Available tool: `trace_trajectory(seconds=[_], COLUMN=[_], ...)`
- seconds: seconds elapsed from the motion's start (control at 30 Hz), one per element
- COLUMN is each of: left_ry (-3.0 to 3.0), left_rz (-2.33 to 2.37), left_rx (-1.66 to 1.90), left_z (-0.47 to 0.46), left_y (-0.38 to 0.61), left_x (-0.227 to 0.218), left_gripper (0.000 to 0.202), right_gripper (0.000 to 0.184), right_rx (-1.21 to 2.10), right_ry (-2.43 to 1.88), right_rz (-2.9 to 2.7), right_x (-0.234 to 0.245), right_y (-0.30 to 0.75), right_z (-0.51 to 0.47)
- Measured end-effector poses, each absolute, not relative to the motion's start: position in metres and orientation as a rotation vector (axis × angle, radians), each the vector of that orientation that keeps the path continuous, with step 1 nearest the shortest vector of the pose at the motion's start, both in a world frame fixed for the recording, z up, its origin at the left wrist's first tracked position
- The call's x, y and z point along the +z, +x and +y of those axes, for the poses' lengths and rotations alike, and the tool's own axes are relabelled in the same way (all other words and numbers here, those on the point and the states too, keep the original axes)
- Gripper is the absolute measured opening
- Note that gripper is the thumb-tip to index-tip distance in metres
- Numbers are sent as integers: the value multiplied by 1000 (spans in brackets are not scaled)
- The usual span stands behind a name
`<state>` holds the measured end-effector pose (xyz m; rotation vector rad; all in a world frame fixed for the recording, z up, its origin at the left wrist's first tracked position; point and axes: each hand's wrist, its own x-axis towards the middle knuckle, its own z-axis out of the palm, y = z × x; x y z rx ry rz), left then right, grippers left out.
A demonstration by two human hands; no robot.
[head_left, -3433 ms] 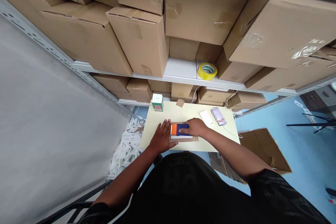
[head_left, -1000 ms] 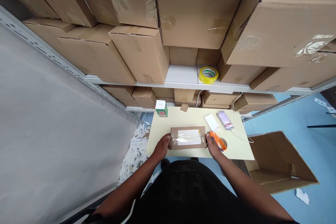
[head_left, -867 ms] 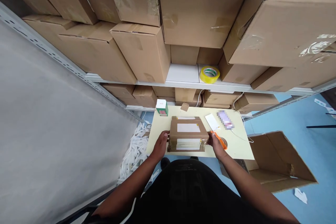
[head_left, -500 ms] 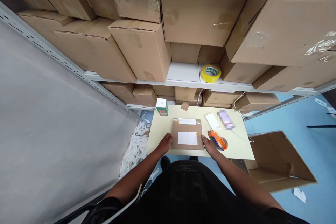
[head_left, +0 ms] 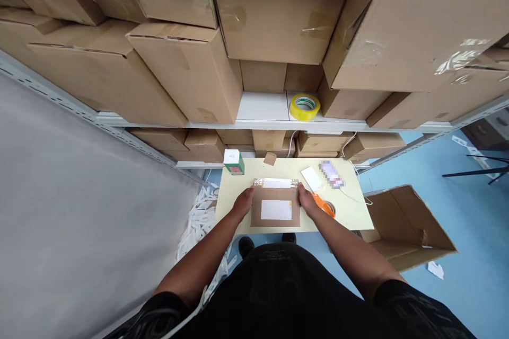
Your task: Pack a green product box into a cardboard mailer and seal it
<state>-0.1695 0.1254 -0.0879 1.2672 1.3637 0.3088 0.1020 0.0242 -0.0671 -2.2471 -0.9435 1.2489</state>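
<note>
A flat brown cardboard parcel (head_left: 275, 206) with a white label lies on the small pale yellow table (head_left: 353, 212). Shiny tape covers its far edge. My left hand (head_left: 243, 202) grips the parcel's left side near the far corner. My right hand (head_left: 307, 198) grips the right side opposite. An orange tape dispenser (head_left: 324, 205) lies on the table just right of my right hand.
A green and white small box (head_left: 233, 161), a cardboard scrap (head_left: 270, 158), a white card (head_left: 310, 178) and a blurred item (head_left: 331, 174) sit on the table's far part. Shelves of cardboard boxes and a yellow tape roll (head_left: 304, 106) stand behind. An open carton (head_left: 401, 225) lies on the blue floor at right.
The tape dispenser left my right hand and lies on the table. Both hands turned the parcel over, label side up, and slid along its sides toward the far corners.
</note>
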Motion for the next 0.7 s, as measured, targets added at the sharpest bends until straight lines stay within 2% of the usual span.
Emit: trace_trajectory(seconds=[0.17,0.3,0.37,0.5,0.63,0.7], left_ry=[1339,1294,1267,1212,1222,1303], left_rz=[1265,1288,1288,1319,1311,1354], left_rx=[626,623,596,560,454,353], left_z=[96,79,74,69,74,80], left_y=[-181,-189,-192,-195,-192,-188], left_x=[-70,-75,-81,-84,-76,-72], left_gripper=[56,43,39,45,53,61], right_gripper=[64,51,51,52,55,51], right_rx=[1122,1100,1143,1205,1227,1251], right_ry=[-1944,-1869,-1829,-1777,-1938,-2043], right_rz=[-817,-781,-763,-773,-818,-860], right_x=[-62,-72,-79,-83,-67,-56], right_y=[95,85,79,73,70,68], right_z=[-14,-35,-40,-41,-35,-31])
